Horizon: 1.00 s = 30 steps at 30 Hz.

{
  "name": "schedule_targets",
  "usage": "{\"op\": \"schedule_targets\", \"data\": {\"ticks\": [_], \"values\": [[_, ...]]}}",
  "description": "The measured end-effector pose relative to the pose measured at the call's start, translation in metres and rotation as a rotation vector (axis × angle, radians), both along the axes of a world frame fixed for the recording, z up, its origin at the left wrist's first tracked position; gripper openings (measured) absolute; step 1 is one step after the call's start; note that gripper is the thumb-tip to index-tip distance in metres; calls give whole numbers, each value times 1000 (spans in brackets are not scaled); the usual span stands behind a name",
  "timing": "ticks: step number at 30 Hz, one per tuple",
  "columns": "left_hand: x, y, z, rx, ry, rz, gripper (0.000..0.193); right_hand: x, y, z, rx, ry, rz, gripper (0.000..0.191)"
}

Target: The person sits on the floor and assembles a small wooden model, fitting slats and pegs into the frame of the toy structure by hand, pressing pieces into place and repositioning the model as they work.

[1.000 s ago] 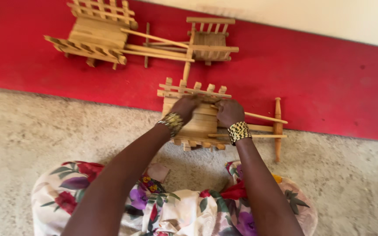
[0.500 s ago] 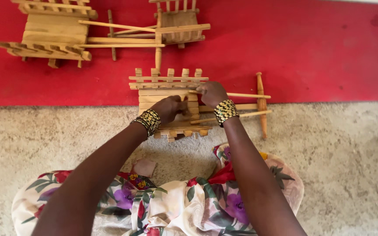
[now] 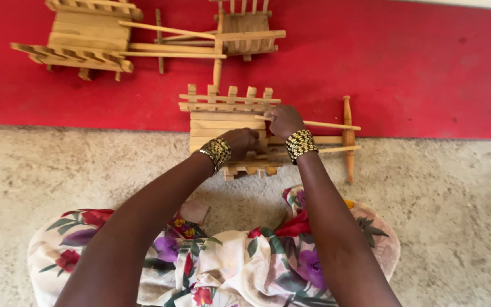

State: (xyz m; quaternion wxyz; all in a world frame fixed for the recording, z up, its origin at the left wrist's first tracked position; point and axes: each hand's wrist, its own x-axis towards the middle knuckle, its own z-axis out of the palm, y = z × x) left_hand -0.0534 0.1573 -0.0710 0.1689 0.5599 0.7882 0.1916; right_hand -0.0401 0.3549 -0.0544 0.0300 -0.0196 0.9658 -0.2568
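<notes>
Red matting [image 3: 427, 68] meets rough concrete floor [image 3: 456, 216]. Straddling that seam sits a small wooden cart [image 3: 228, 122]. Both hands rest on it: left hand [image 3: 242, 142] curled on the slats, right hand [image 3: 282, 120] at one o'clock, apparently pinching a rail.

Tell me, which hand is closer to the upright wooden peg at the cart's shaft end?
Right hand, nearer the peg; left hand is farther, on the cart body.

Two wooden carts [image 3: 86, 40], red mat [image 3: 416, 68], concrete floor [image 3: 456, 216]
</notes>
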Motion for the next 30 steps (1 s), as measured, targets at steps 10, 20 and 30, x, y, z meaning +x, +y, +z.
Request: {"op": "schedule_targets", "data": {"ticks": [10,20,30], "values": [[-12,-63,17,-490,-48,107,20,7,-8,2,-16,209,138,30],[-16,-141,32,-456,136,253,33,19,-33,15,46,-19,36,38],[5,-93,41,284,-264,533,10,42,-81,33,-656,-462,128,85]]}}
